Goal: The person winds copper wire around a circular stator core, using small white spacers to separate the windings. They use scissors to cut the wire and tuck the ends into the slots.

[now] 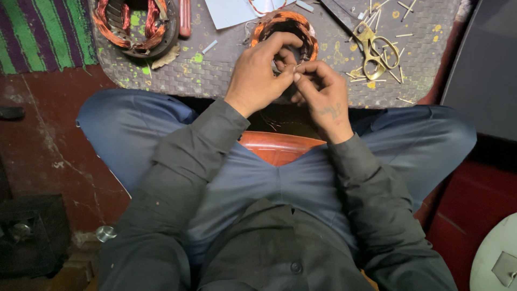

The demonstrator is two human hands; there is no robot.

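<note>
While the round copper-wound stator coil (285, 24) sits on the grey woven tabletop (215, 70) just beyond my knuckles, both hands pinch a thin wire end (295, 66): left hand (261, 70) and right hand (323, 91), fingers clenched on it. Best kept taut, I judge. Brass scissors (377, 51) lie close right; the near edge crowds my wrists.

Glossy copper wire coil (284, 24) at twelve o'clock, shiny brass-coloured metal scissors (377, 51) at one, on a matt, woven-textured, paint-flecked mat (215, 70); smooth orange plastic stool (277, 148) below.
</note>
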